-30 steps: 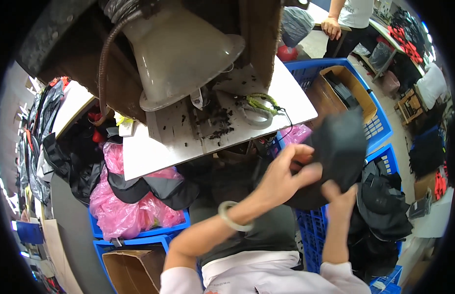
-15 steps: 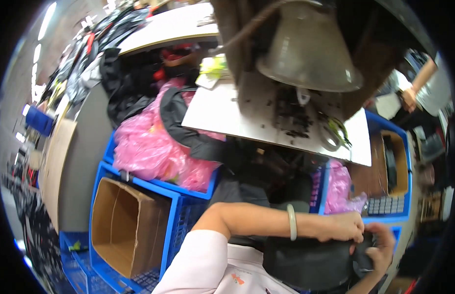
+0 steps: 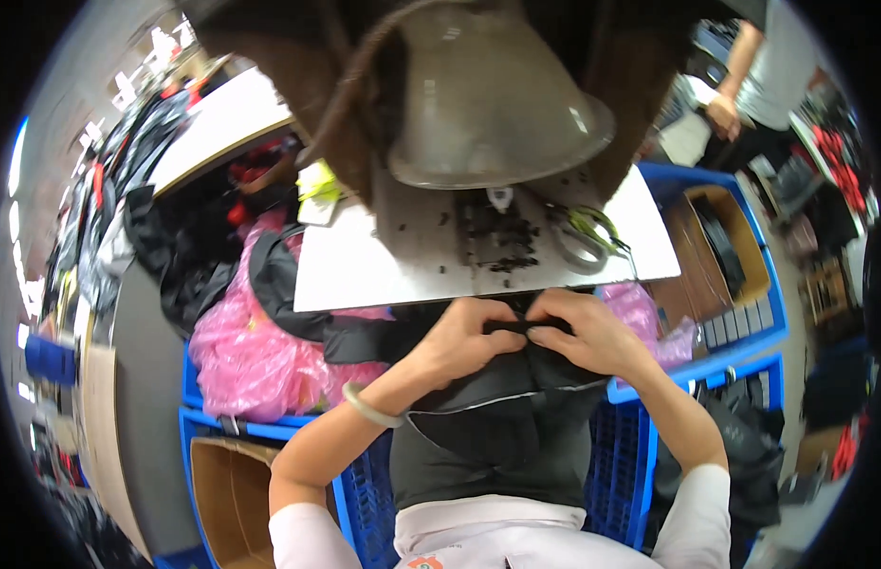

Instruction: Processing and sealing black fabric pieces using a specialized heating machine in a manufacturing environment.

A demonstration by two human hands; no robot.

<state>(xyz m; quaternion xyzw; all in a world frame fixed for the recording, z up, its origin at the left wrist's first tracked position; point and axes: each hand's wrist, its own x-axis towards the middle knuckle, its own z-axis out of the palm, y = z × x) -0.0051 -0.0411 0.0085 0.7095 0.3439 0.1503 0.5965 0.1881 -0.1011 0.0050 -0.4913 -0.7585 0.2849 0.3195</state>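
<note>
We pinch the black garment [image 3: 502, 408] with both hands together, left hand [image 3: 471, 339] and right hand [image 3: 581, 334], just below the white table [image 3: 384, 266].

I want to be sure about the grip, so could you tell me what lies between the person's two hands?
In the head view, a bunched fold of the black fabric garment bridges the left hand and right hand.

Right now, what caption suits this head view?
Both hands, left hand and right hand, pinch a black garment below the white worktable.
</note>
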